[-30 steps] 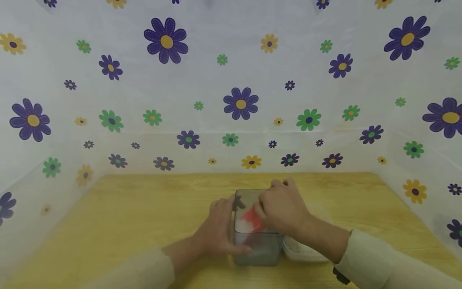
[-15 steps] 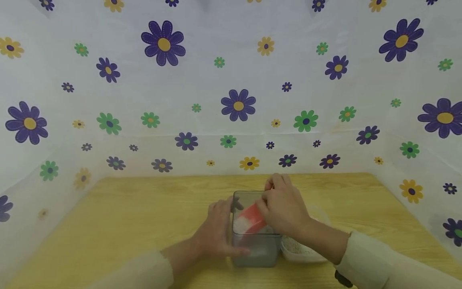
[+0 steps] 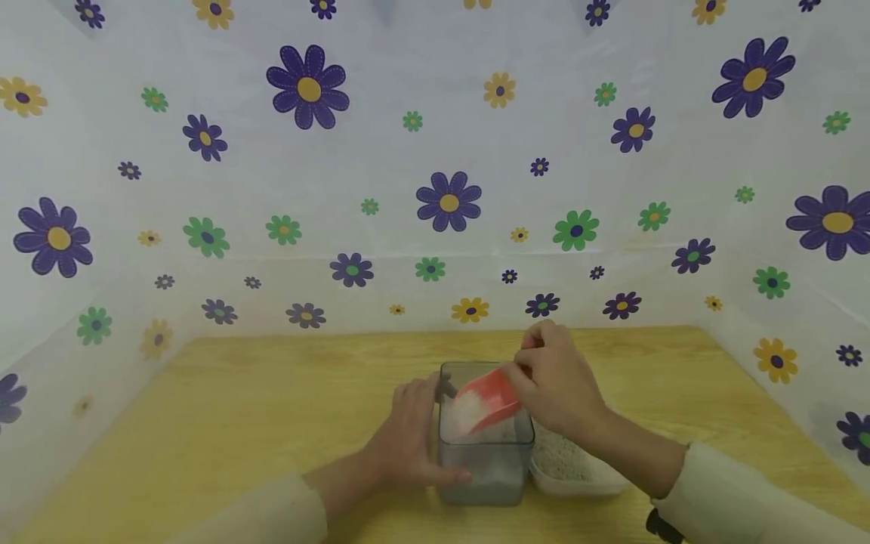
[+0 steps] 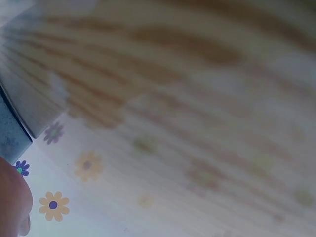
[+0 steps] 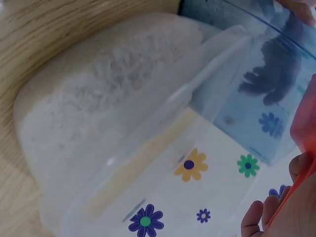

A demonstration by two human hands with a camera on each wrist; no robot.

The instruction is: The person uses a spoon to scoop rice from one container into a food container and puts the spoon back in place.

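My right hand (image 3: 560, 378) pinches the handle of a red scoop (image 3: 499, 397), tilted down to the left over the mouth of a clear grey-blue rectangular container (image 3: 485, 476). White grains like rice lie on the scoop's front and inside the container. Spread along the container's left side, my left hand (image 3: 408, 434) grips it, thumb across the near face and fingers round the far corner. In the right wrist view the scoop (image 5: 305, 121) shows at the right edge. The left wrist view catches only part of the left hand (image 4: 14, 202) and a corner of the container (image 4: 12, 126).
A white translucent tub (image 3: 578, 483) of pale grains stands close against the container's right side, partly under my right forearm. Its clear lid (image 5: 163, 103) stands up in the right wrist view. Flower-printed sheeting (image 3: 381, 151) encloses the wooden table (image 3: 272, 408) at back and sides.
The right hand has shifted right and slightly up, and the scoop now shows more, its front pointing down-left with grains on it. The left hand has kept its hold on the container.
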